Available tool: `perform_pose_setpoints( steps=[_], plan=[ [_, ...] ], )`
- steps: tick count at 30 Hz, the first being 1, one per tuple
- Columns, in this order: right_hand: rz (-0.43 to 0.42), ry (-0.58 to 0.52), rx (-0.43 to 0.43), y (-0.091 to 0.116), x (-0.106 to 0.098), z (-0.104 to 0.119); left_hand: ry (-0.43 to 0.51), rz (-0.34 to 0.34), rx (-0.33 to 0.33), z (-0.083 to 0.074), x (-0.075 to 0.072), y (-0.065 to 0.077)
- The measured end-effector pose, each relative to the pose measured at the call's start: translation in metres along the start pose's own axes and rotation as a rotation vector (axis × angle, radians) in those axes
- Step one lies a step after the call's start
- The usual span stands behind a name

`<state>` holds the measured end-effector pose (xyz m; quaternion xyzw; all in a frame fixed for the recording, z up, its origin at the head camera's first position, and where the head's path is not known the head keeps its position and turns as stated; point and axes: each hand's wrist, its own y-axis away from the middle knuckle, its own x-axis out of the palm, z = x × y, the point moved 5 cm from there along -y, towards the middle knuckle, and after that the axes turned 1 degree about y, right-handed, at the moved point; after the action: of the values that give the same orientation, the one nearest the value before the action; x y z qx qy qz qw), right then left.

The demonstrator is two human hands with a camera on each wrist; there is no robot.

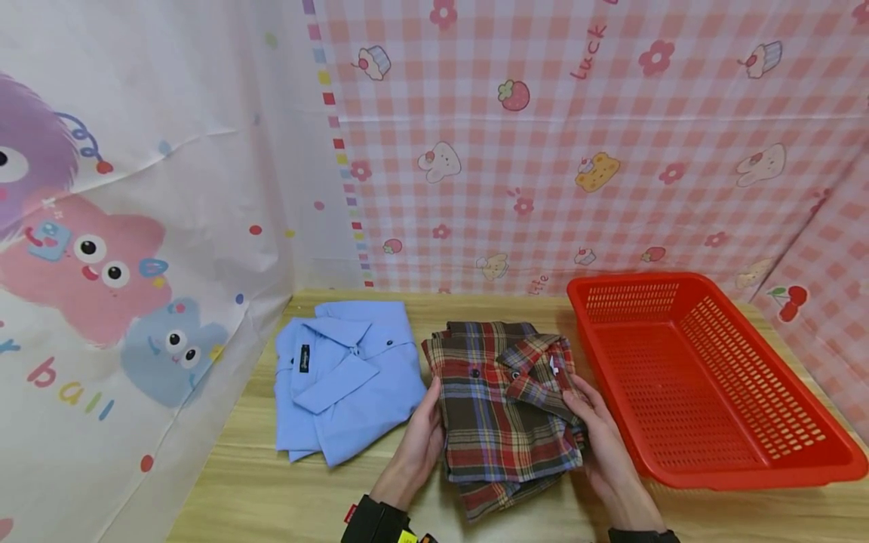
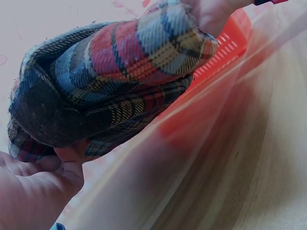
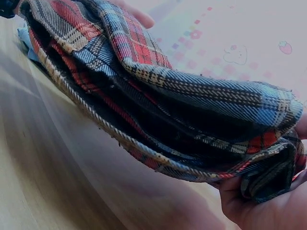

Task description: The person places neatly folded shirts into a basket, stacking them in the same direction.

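Note:
A folded plaid shirt (image 1: 498, 430) in red, brown, blue and cream is held between both hands, collar at the far right. My left hand (image 1: 422, 437) grips its left edge, and in the left wrist view the fingers of that hand (image 2: 43, 184) go in under the folded layers. On the opposite edge my right hand (image 1: 600, 437) grips the cloth near the collar. The right wrist view shows the shirt's stacked layers (image 3: 192, 86) from the side, raised over the wooden table, with the right thumb and fingers around one end.
To the left, a folded light blue shirt (image 1: 380, 385) lies on the wooden table (image 1: 237, 475). A red plastic basket (image 1: 713, 477) with slotted sides stands close by on the right. Printed cloths (image 1: 577, 121) hang behind and at both sides.

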<state>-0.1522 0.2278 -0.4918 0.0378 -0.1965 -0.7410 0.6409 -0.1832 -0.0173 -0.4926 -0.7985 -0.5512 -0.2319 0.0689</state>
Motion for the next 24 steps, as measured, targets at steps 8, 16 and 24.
perform_pose_setpoints(
  steps=[8,16,24],
  plan=[
    [-0.008,-0.033,-0.016,0.003,0.001,0.004,0.012,0.018,0.024,-0.004,0.002,0.002],
    [0.017,-0.043,-0.037,0.004,0.002,0.01,-0.021,0.016,0.033,-0.01,0.004,0.004],
    [0.016,-0.036,-0.047,0.006,0.002,0.017,-0.028,0.027,0.036,-0.016,0.008,0.006]
  ],
)
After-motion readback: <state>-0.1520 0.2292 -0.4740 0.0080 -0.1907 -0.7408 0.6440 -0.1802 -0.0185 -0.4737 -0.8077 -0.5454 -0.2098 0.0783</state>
